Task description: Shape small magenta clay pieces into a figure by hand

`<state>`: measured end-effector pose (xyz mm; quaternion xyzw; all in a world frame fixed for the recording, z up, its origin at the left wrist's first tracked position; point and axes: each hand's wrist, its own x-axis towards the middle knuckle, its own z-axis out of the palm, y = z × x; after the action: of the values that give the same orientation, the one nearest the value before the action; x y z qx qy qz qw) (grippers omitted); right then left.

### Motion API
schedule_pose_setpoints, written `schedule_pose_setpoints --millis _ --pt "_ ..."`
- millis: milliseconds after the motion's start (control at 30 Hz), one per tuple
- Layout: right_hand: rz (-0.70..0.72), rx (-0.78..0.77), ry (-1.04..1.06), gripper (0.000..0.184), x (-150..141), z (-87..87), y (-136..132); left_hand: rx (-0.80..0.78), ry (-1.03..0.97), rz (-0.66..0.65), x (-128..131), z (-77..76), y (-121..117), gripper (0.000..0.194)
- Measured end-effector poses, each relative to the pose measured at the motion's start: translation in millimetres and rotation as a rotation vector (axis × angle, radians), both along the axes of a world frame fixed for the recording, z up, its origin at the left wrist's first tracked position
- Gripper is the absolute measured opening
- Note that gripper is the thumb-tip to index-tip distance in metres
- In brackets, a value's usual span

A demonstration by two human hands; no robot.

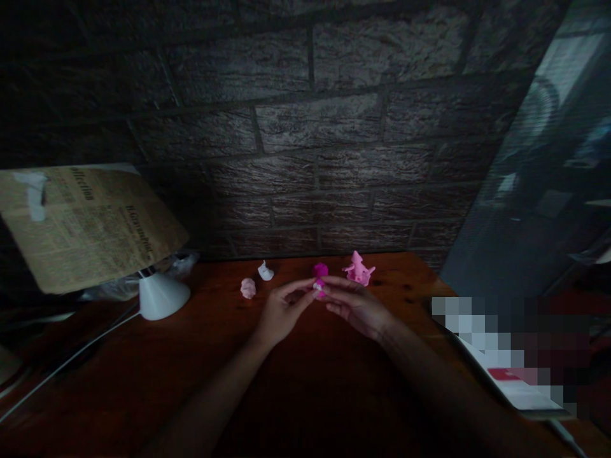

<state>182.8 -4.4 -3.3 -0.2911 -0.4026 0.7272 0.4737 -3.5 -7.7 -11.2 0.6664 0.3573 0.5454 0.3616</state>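
Both my hands meet over the dark wooden table (143,381). My left hand (281,312) and my right hand (356,305) pinch a small pink and white clay piece (319,289) between their fingertips. Just behind it lies a magenta clay lump (320,270). A pink clay figure (358,269) stands to the right of that. To the left rest a pale pink clay lump (248,288) and a small white clay piece (265,271).
A white cone-shaped lamp base (163,296) with a cable stands at the left, under a tilted sheet of old newspaper (86,222). A brick-pattern wall (310,127) backs the table. Papers (515,381) lie at the right edge.
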Motion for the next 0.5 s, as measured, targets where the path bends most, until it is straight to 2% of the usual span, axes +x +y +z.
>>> schedule_pose_setpoints --millis 267,500 --pt "0.005 0.042 -0.051 0.04 1.5 0.1 0.8 -0.131 -0.005 -0.04 0.6 4.3 -2.5 0.028" --pt "0.059 0.125 -0.051 0.036 4.7 -5.9 4.7 -0.163 0.047 -0.095 0.6 4.0 -1.6 0.036"
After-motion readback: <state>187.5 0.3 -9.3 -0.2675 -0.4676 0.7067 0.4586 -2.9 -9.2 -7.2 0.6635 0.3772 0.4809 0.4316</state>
